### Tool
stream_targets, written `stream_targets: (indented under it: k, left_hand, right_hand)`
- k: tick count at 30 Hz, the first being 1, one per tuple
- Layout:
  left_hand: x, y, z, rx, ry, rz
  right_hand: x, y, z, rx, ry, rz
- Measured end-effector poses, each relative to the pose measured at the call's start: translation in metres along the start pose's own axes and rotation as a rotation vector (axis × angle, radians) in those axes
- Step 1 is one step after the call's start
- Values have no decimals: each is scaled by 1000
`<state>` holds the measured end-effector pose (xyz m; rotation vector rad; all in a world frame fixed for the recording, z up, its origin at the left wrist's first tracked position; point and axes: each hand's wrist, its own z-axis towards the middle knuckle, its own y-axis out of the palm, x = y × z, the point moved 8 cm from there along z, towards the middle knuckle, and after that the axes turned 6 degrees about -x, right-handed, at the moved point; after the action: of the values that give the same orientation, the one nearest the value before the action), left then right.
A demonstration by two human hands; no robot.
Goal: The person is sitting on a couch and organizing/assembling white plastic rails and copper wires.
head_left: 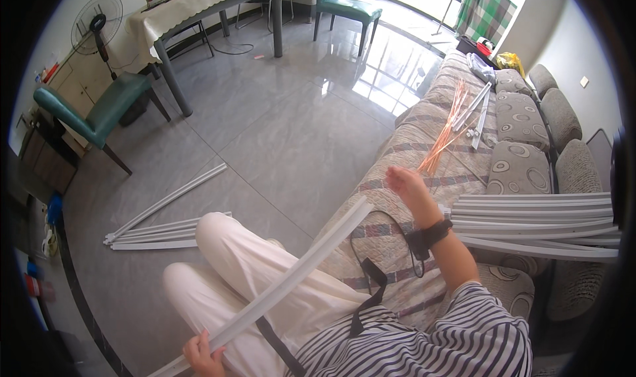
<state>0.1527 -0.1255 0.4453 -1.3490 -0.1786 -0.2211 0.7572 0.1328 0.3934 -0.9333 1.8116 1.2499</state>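
Observation:
A long white plastic channel strip (291, 277) lies slantwise across my lap, its far end raised over the edge of the couch. My left hand (203, 355) grips it close to its lower end, fingers wrapped round the side. My right hand (409, 190) is off the strip, above the couch cover and beside a bundle of thin copper-coloured rods (440, 138); its fingers look stretched out and I see nothing in them. Right of that forearm, a stack of similar white strips (530, 226) rests on the couch.
More white strips (165, 201) lie on the tiled floor at left. Shorter white pieces (478, 115) sit beside the rods. A dark strap and cable (374, 274) trail by my right side. Green chairs (119, 102), a clothed table (199, 12) and a fan (98, 24) stand farther off.

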Motion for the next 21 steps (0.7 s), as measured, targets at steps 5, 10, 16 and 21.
stream_targets:
  k: [5,10,16,21]
  left_hand:
    - [-3,2,-2,-7,6,-24]
    - [-8,2,-3,2,4,-48]
    - [-5,1,0,-25,25,-48]
    - [-4,0,2,-39,32,-37]
  right_hand:
    - [-49,-75,34,101,-32,32]
    - [-96,-126,53,114,-90,78]
    - [-147,-193,63,372,-141,31]
    - [-183,-251,71,510,-204,165]
